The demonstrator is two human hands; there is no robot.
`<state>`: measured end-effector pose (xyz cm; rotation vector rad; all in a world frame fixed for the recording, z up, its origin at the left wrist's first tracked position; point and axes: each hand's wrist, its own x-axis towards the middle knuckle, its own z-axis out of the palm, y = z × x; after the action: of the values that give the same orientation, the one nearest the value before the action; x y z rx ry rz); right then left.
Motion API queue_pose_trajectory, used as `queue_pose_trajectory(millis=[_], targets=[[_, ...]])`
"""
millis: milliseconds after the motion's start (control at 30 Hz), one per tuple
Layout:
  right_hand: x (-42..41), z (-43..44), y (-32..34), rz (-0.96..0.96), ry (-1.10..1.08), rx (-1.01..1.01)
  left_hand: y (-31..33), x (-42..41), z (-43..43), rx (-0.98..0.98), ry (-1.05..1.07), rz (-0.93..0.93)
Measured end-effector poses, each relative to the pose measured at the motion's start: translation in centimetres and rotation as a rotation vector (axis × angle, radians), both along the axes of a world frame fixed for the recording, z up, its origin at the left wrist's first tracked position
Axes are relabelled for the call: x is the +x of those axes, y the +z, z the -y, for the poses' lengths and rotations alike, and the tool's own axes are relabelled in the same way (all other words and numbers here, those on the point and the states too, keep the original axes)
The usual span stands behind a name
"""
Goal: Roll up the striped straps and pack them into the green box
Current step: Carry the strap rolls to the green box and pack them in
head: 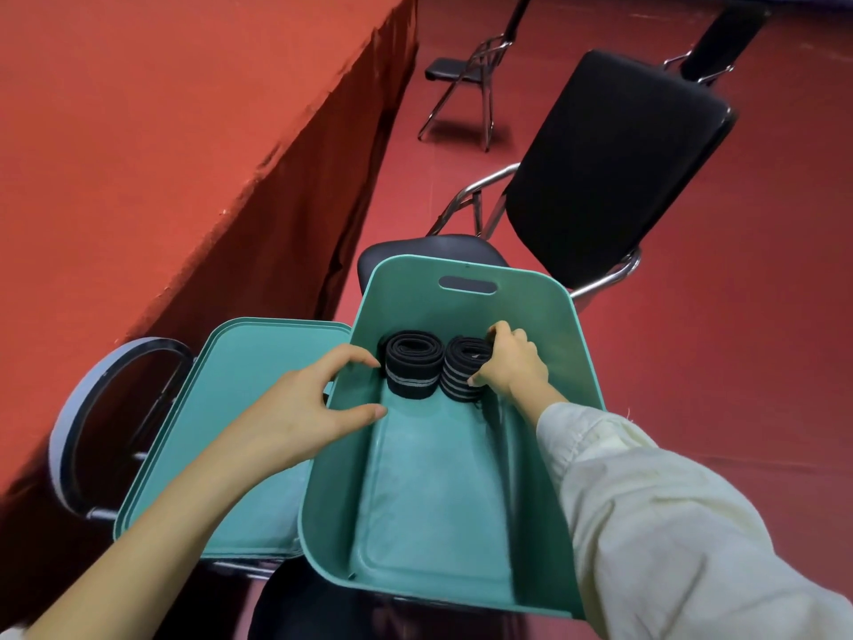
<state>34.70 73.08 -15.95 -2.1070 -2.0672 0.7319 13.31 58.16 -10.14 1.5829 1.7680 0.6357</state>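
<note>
Head view: green box (461,311), smooth moulded plastic, rounded corners, oval handle slot.
Straps: left roll (411,369) and right roll (461,367), black elastic coils with grey stripes, side by side on the box floor between the hands.
Right hand (512,367): fingers and thumb curled round right roll.
Left hand (300,408): fingers spread, curved, holding nothing, just beside left roll.

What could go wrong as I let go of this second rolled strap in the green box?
The rolled black strap with grey stripes gripped by your right hand may spring loose once released; nothing visibly binds it. It could also nudge the other striped roll beside it. The green plastic box seems perched on black chair seats, so a push might tip it.
</note>
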Motion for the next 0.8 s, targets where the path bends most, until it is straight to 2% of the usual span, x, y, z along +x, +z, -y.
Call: queue_pose_trajectory(millis=[167, 400, 533, 667, 800], targets=[[0.2, 0.2, 2.0, 0.002, 0.027, 0.027, 0.2, 0.3, -0.2, 0.032, -0.007, -0.02], [1.6, 1.9, 5.4, -0.151, 0.107, -0.002, 0.5, 0.8, -0.2, 0.077, 0.001, -0.179], [1.1, 3.8, 7.8, -0.038, 0.299, 0.024, 2.0, 1.1, 0.2, 0.21, 0.04, -0.316], [0.4, 5.8, 10.8, 0.119, 0.429, 0.157, 3.9, 0.9, 1.3, 0.282, 0.035, -0.522], [-1.1, 7.8, 14.3, 0.099, 0.52, 0.29, 6.4, -0.7, 3.6, 0.255, 0.042, -0.661]])
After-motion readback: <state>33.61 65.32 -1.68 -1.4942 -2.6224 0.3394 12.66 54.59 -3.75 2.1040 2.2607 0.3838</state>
